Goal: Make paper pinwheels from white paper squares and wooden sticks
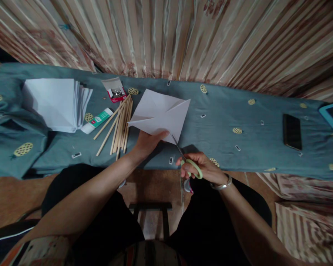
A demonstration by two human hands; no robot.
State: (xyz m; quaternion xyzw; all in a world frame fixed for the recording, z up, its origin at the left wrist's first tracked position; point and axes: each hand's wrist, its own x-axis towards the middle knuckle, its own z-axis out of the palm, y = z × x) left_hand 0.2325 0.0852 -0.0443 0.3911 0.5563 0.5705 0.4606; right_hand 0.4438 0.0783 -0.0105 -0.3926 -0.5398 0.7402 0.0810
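Left hand sits centre frame, grip clenched on the lower corner of the folded white sheet, thumb on top. The sheet is held just above the tabletop at centre, creased along a diagonal, with its pointed corner aimed at the upper right.

Right hand is lower centre, right of the left hand, grip closed through the pale green loops of the scissors. The blades angle up and left, with the tips touching the sheet's lower edge next to the left thumb. Can't tell whether the blades are parted or closed. There is a bracelet on the right wrist.

The tabletop is covered in teal cloth with yellow dotted patches.

- **Left of the sheet:** a loose bundle of wooden sticks, fanned out.
- **Beside the sticks:** a glue tube lying flat.
- **Upper left:** a stack of white sheets.
- **Above the sticks:** a small box, open, with metal bits inside.
- **Far right:** a dark phone lying flat, well apart from both hands.

A striped curtain fills the top of the frame behind the tabletop.
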